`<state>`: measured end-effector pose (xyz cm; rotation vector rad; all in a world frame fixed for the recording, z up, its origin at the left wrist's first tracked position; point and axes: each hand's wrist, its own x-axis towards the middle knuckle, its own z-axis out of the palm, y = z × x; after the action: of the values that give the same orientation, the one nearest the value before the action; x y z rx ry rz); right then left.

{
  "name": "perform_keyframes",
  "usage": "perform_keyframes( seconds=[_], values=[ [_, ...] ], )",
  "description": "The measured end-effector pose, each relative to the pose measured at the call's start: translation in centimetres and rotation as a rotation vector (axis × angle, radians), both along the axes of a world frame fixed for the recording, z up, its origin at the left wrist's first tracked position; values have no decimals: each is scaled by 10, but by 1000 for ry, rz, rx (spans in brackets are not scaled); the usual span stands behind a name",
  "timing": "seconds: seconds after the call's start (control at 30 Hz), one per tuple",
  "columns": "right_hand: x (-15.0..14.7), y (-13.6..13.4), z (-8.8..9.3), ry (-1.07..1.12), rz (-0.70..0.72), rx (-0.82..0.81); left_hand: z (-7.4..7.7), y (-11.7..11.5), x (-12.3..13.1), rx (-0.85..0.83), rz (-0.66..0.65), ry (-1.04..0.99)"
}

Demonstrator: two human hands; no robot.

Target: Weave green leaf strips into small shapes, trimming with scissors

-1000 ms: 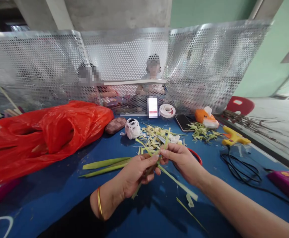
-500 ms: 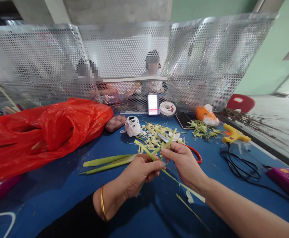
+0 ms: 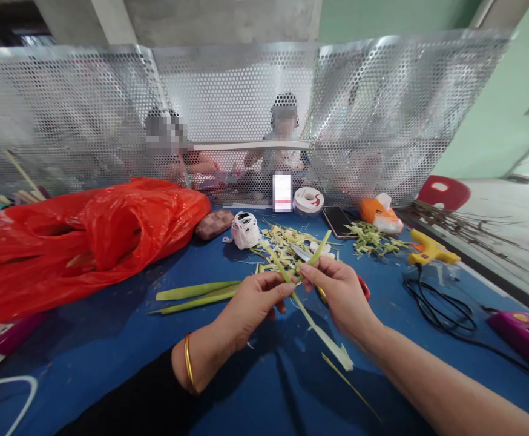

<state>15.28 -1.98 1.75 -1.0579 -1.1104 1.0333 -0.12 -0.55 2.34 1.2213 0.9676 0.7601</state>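
Observation:
Fingers and thumb of my left hand [image 3: 259,303] pinch a long pale-green leaf strip [image 3: 321,336], whose wider end hangs toward me. My right hand [image 3: 337,287] is closed on a short green leaf piece [image 3: 321,247] that sticks up past its fingertips. The two hands almost touch, and where the pieces meet is partly hidden by fingers. Scissors with a red handle [image 3: 364,288] lie partly behind my right hand. Two long green leaves [image 3: 196,292] rest left of my left hand. Trimmed leaf scraps [image 3: 287,237] are heaped beyond my hands.
A red plastic bag [image 3: 101,236] covers the left side. White string [image 3: 245,230], a ribbon spool [image 3: 308,200], a lit phone [image 3: 282,192] and a dark phone [image 3: 337,221] stand or lie behind. At right are a yellow glue gun [image 3: 432,248] and its cable. People sit behind the perforated screen [image 3: 241,91].
The long strip has swung, its lower end now hanging nearer the middle, clear of my right forearm. My hands have shifted slightly and the view has moved a little.

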Motion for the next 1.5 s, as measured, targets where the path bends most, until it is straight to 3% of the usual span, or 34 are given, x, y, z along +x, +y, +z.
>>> perform_keyframes(
  seconds=[0.13,0.3,0.4,0.57,0.9,1.07,1.2,1.4,1.5],
  values=[
    [2,-1,3,-33,33,9,1,3,-2,23,13,-15],
    [22,9,12,-106,267,92,3,5,-6,-63,-51,-104],
    [29,16,13,-116,225,-9,4,2,-7,-134,-121,-90],
    [19,10,5,-11,518,-190,1,-5,-3,-144,-197,9],
    [-2,3,-3,51,229,-126,5,-8,-1,-72,-269,145],
    [-6,-2,-1,129,286,-147,5,-12,0,-110,-254,148],
    [-5,0,8,144,308,-104,16,-8,0,-130,-205,26],
    [-6,31,42,127,424,-92,43,14,-3,-102,-210,-120],
    [-13,47,51,88,421,-50,46,25,-4,-36,-154,-113]
  ],
)
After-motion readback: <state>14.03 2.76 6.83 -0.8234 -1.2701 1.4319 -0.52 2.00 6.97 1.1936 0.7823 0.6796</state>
